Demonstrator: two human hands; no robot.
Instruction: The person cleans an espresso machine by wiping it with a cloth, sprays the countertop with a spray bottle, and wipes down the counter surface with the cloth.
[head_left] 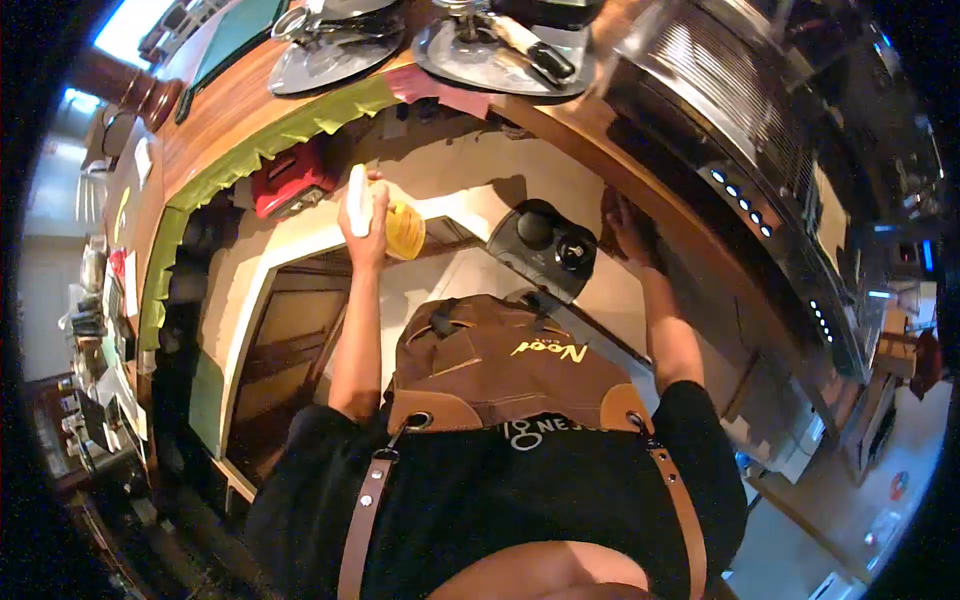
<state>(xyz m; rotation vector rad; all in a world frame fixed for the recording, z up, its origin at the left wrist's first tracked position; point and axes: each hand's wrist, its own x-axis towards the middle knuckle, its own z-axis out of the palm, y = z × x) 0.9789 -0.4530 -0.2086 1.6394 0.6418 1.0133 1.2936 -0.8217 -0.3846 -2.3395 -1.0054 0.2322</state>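
Observation:
My left hand (367, 222) is wrapped around what looks like a spray bottle, with a white top (360, 200) and a yellow body (405, 231). It is above the pale shelf (440, 160) under the counter. My right hand (627, 232) is in shadow at the right, beneath the counter's edge, its fingers stretched out and apart. Whether the fingertips touch the surface there I cannot tell. Between the hands, nearer the right one, is a black object (543, 247) with a round lid and a round knob-like part.
A red case-like object (291, 180) sits on the shelf at left, behind green cloth trim (270, 155). Above, the wooden counter (235, 118) bears grey trays (510, 62) with tools. A metal machine (740, 110) with lit buttons stands at right. Below left is a wooden cabinet (285, 345).

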